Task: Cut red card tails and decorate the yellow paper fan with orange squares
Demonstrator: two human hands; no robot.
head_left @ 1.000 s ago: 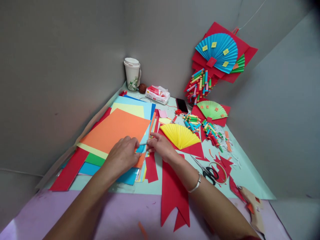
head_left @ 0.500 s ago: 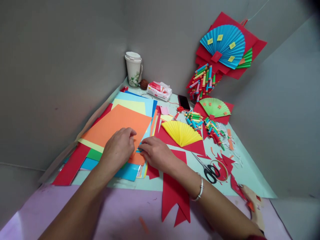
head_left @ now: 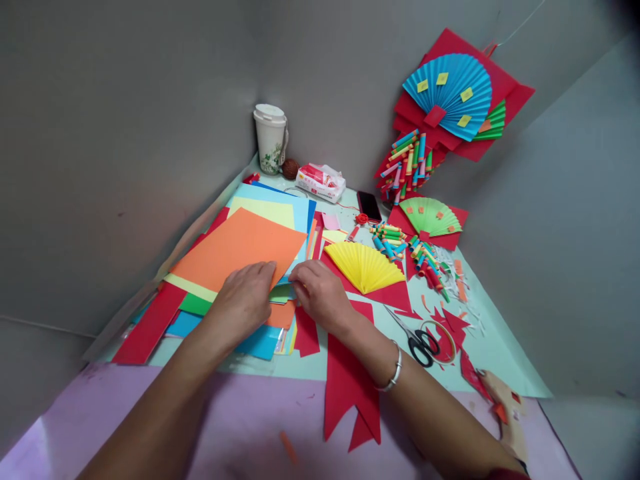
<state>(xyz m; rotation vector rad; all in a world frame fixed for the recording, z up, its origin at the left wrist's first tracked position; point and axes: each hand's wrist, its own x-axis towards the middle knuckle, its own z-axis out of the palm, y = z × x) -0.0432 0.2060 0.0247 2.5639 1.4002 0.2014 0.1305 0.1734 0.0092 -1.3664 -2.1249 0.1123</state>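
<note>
My left hand [head_left: 245, 299] is at the near right corner of a stack of coloured paper, its fingers curled round the edge of the orange sheet [head_left: 243, 240]. My right hand [head_left: 323, 293] pinches the edges of blue and green paper sheets [head_left: 283, 291] just under that corner, which bow up slightly between the hands. Its thumb is partly hidden. Beneath the orange sheet, pale yellow, light blue and red paper stick out of the stack. Right of my right hand lies a yellow folded paper fan [head_left: 365, 267] on red paper.
Black-handled scissors [head_left: 423, 347] and a tape roll [head_left: 454, 347] lie at the right, near a glue gun [head_left: 503, 407]. Small paper rolls [head_left: 387, 240], a phone [head_left: 369, 206], a tissue pack [head_left: 321, 182] and a lidded cup [head_left: 271, 140] stand farther back. A red paper decoration [head_left: 513, 90] hangs at the wall.
Both hands have shifted slightly to the right and up. The sheet edges between them now show more blue and green, lifted under the orange corner.
</note>
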